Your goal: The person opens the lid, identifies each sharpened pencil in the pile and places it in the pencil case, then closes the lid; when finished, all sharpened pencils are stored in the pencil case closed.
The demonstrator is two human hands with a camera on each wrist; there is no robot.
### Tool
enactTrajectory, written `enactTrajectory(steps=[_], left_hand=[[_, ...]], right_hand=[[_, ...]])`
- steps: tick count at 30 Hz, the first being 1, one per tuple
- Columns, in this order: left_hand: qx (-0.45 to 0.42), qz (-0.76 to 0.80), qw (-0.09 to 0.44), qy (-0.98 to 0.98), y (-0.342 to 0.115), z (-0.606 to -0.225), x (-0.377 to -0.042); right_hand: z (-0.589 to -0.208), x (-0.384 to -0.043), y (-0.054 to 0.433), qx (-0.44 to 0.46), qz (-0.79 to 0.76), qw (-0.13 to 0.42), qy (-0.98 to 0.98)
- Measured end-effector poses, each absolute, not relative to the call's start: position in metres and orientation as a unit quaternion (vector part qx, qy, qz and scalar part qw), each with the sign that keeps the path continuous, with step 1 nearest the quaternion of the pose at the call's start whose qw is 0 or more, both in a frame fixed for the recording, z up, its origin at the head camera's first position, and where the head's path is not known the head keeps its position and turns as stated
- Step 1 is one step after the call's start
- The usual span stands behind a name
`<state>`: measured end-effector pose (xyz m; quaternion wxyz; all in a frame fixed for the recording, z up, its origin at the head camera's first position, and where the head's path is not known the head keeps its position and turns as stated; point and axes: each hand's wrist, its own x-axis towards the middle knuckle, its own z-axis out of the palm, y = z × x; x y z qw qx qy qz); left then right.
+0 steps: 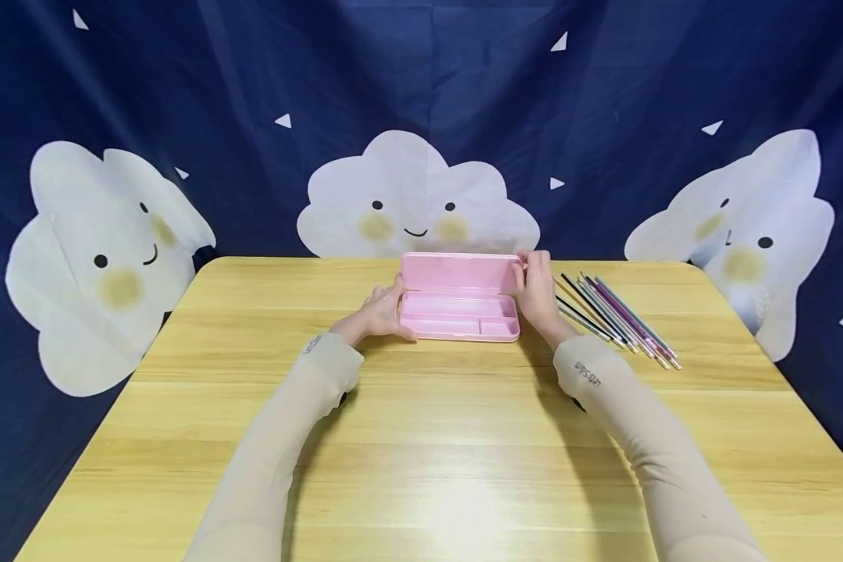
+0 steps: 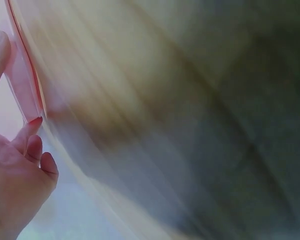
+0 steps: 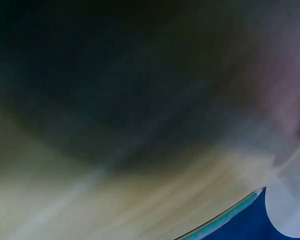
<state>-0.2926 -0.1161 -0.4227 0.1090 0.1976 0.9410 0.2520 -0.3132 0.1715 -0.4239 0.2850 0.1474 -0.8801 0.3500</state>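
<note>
A pink pencil case (image 1: 457, 304) lies with its lid raised at the back of the table, and no pencils show in its compartments. My left hand (image 1: 382, 311) holds the case's left end, thumb at the front corner and fingers further back. In the left wrist view, my left hand (image 2: 25, 180) reaches the pink case (image 2: 22, 75) at the picture's edge. With my right hand (image 1: 537, 293) I grip the right end of the raised lid (image 1: 457, 273), fingers over its upper corner and thumb on the inner face. The right wrist view is mostly dark and blurred.
Several coloured pencils (image 1: 625, 320) lie in a loose bunch just right of my right hand. The wooden table (image 1: 421, 421) ends right behind the case, where a dark blue curtain (image 1: 421, 70) with smiling white clouds hangs.
</note>
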Motion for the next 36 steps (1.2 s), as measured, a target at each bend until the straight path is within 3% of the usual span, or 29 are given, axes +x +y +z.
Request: enactTrajectory(steps=[5, 12, 15, 27, 36], left_hand=[[0.201, 0.242, 0.112, 0.943, -0.116, -0.42, -0.291], [0.219, 0.22, 0.128, 0.942, -0.114, -0.42, -0.29], [0.225, 0.213, 0.133, 0.941, -0.114, -0.422, -0.291], [0.233, 0.209, 0.142, 0.939, -0.119, -0.417, -0.291], [0.248, 0.227, 0.134, 0.932, -0.12, -0.421, -0.289]], right_hand=[[-0.429, -0.313, 0.17, 0.144, 0.281, 0.235, -0.919], [-0.432, -0.315, 0.177, 0.131, 0.228, 0.033, -0.964], [-0.435, -0.316, 0.181, 0.141, 0.21, -0.016, -0.967], [-0.423, -0.312, 0.19, 0.166, 0.167, -0.071, -0.969], [-0.428, -0.305, 0.189, 0.183, 0.15, -0.034, -0.971]])
